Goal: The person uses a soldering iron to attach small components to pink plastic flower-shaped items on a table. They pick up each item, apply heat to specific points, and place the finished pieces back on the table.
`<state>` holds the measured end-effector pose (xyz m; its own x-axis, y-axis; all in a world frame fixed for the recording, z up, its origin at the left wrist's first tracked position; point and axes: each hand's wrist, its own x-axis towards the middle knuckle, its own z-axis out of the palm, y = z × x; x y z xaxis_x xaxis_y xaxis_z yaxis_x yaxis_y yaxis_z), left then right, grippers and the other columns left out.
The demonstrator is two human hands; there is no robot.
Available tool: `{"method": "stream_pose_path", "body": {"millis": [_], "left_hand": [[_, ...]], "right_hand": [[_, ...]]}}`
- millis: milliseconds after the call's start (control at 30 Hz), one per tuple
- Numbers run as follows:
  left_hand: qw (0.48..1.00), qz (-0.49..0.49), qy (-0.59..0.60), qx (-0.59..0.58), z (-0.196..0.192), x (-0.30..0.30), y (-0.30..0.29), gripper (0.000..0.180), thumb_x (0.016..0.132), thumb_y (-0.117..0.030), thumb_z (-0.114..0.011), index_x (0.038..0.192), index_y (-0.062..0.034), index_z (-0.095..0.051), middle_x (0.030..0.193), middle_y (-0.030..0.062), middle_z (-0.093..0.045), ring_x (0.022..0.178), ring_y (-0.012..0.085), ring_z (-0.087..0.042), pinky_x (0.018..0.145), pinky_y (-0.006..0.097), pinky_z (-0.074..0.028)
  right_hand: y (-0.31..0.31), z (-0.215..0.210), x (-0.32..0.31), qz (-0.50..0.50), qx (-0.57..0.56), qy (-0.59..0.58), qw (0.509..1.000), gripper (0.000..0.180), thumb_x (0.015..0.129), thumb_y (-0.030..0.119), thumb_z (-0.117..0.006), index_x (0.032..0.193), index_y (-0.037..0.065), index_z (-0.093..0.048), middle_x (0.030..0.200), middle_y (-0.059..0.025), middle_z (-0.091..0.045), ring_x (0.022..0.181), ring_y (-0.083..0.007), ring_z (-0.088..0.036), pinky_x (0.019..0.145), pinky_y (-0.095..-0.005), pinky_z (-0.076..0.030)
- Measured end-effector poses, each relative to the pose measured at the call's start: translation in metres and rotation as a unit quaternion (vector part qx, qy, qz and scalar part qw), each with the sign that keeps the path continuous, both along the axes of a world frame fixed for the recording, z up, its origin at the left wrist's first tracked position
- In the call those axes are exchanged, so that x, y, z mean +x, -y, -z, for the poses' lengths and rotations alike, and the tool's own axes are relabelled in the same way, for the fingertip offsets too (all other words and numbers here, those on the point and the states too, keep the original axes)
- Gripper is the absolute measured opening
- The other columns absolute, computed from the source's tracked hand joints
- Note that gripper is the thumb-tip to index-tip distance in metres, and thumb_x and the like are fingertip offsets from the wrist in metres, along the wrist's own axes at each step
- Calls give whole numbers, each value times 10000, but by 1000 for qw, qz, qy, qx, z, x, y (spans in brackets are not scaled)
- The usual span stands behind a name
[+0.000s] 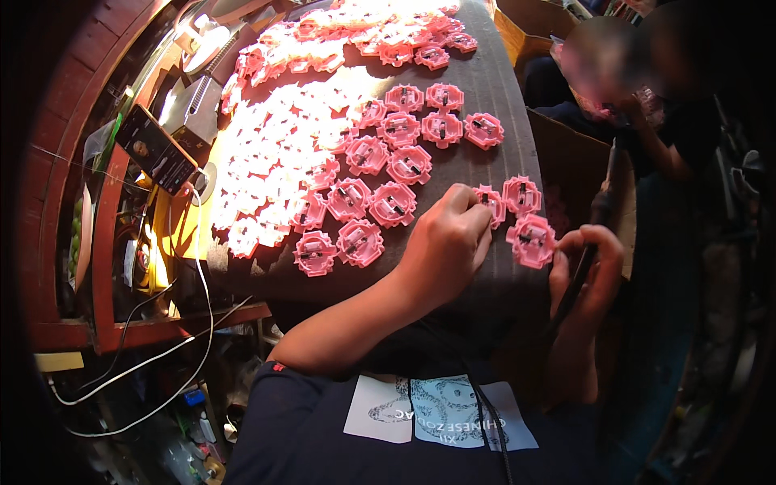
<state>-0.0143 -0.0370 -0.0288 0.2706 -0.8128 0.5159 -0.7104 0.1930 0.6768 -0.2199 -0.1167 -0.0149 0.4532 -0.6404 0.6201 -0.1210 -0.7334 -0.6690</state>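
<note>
My left hand is closed over the table's right part, fingers curled in a pinch. Its fingertips meet the edge of a pink plastic housing; whatever they grip is hidden. Beside it lie two more pink housings, one farther off and one nearer, with small dark and metal parts inside. My right hand, at the table's right edge, is wrapped round a slim dark pen-shaped tool whose thin end points up and away. A fingertip of that hand is close to the nearer housing.
Many more pink housings cover the dark table mat, overexposed by sunlight on the left. A phone with a white cable stands left. Cardboard boxes stand right, and a person sits beyond.
</note>
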Motion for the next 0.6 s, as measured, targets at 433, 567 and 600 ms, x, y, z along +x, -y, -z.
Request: {"method": "stream_pose_path", "body": {"millis": [433,567,600], "left_hand": [[995,91,28,12,-4,-10,-57,408,823,48,-785,1217,-27,-708,1227,175,-640,925,317,-720,784,399,-615],[997,71,32,-9,-3,-5,-58,428,821,51,-788,1234,-32,-715,1226,166,-637,925,297,-706,788,393,-609],[997,74,17,1,-5,-4,-59,415,820,51,-789,1221,-33,-724,1215,163,-638,924,295,-704,790,389,-606]], "right_hand": [[-33,19,37,-37,-83,-18,996,452,819,-108,-703,1244,0,-596,927,-139,-649,717,-329,-598,643,-436,-488],[-33,15,47,-108,-63,19,992,447,820,-117,-715,1235,-3,-591,953,-145,-668,705,-336,-601,637,-434,-493],[-33,17,47,-111,-64,19,992,449,819,-118,-719,1233,-3,-588,957,-146,-670,709,-335,-603,638,-433,-495]]}}
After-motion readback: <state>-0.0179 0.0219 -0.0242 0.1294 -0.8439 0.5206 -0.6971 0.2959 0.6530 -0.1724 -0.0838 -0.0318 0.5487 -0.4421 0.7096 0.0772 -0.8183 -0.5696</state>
